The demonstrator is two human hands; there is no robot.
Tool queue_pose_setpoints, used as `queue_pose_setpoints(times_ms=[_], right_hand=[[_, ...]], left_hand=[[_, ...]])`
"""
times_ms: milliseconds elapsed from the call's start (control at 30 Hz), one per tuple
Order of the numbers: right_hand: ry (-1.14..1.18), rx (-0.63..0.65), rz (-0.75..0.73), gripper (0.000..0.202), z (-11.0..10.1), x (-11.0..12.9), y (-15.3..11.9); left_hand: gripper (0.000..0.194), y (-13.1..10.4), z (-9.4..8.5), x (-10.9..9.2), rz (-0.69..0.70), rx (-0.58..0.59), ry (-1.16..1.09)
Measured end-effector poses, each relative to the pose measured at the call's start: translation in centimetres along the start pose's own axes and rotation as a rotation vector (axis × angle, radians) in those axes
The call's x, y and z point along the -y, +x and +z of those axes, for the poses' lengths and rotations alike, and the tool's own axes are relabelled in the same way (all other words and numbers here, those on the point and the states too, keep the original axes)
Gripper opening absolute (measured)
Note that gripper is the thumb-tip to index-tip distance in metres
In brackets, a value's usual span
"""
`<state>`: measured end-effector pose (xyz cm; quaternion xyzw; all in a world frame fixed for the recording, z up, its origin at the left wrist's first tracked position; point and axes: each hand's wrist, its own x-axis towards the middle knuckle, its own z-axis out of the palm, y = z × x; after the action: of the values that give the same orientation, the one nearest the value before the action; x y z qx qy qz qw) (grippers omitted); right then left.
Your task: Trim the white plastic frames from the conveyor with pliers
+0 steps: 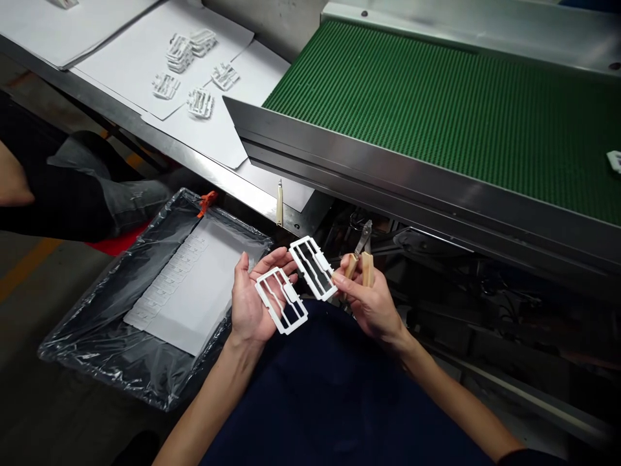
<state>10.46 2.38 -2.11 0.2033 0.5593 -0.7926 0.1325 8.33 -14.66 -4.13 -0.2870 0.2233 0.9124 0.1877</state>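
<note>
My left hand is palm up with its thumb raised and fingers spread, and a white plastic frame with thin inner bars lies on its palm and fingers. Between thumb and fingertips, my right hand pinches a second white plastic frame by its right edge. This one is tilted beside the first, close to my left fingertips. The same right hand also keeps a pair of nippers with yellowish handles, jaws pointing up.
A green ribbed conveyor belt runs behind a metal side rail. Stacks of white parts sit on paper sheets on the bench. Another yellow-handled tool lies near its edge. A black-lined bin holds overlapping white pieces. At left sits another person.
</note>
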Motion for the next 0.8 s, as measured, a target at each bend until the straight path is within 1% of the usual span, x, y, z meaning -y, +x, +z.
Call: queue_pose_setpoints(times_ms=[133,433,567,667,733,800], right_hand=[[-0.017,-0.003,-0.017,0.027,0.1,-0.4,-0.2],[-0.049,-0.013,-0.048,0.028,-0.2,-0.8,-0.1],[-0.079,0.005,-0.053,0.026,-0.1,-1.0,0.0],[-0.209,0.027,-0.080,0.023,0.8,-1.2,0.0],[-0.355,0.034,-0.086,0.019,1.7,-1.5,-0.3],[-0.524,0.011,-0.086,0.016,2.4,-2.1,-0.7]], left_hand=[[0.054,0.1,0.0,0.1,-0.013,0.000,-0.012],[0.052,0.4,0.0,0.1,-0.014,-0.063,-0.001],[0.049,0.5,0.0,0.2,-0.003,-0.107,0.013],[0.046,0.8,0.4,0.3,0.005,-0.150,0.048],[0.042,0.9,0.8,0.4,-0.004,-0.190,0.093],[0.034,0.9,1.0,0.5,-0.037,-0.225,0.162]])
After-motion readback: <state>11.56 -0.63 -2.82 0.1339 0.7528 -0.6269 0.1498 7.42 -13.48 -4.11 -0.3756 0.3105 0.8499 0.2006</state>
